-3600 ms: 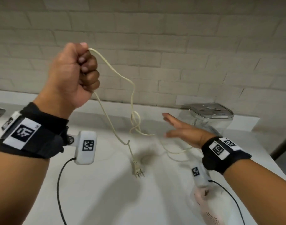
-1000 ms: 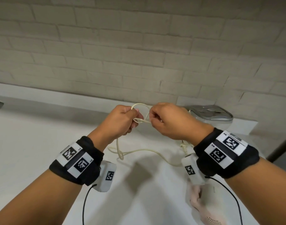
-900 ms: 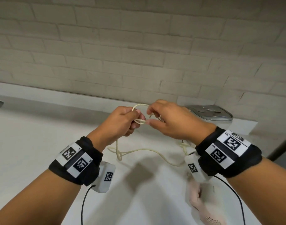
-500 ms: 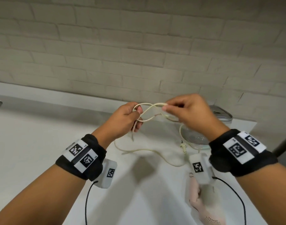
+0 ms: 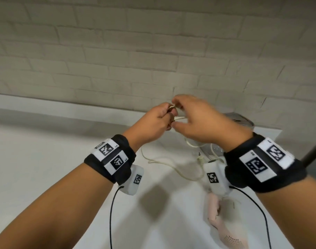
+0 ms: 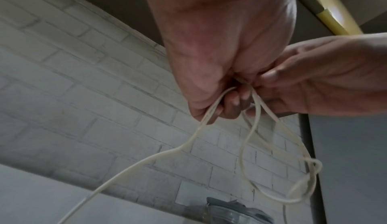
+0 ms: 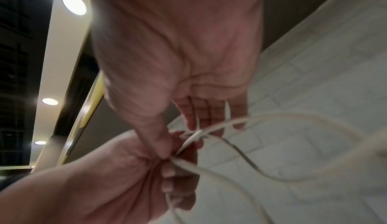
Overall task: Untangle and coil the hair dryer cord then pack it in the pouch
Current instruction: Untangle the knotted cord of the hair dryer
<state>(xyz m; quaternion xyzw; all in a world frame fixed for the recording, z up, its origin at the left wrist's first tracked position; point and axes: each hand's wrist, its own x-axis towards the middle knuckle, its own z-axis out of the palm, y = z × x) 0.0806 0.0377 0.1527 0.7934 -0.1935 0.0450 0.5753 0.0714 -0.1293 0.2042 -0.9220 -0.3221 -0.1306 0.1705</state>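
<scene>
Cream-colored cord (image 5: 178,118) is bunched up between both hands above the white counter (image 5: 46,159), left hand (image 5: 153,123) curled tight around the gathered strands so they can't slip, right hand (image 5: 198,123) pinching a loop with thumb and forefinger while its other fingers stay fairly loose. Guessing that's to work a loop free or lay on the next turn. Rest of it droops to the plug (image 5: 200,159) and pink hair dryer (image 5: 220,230); can't spot the pouch.
</scene>
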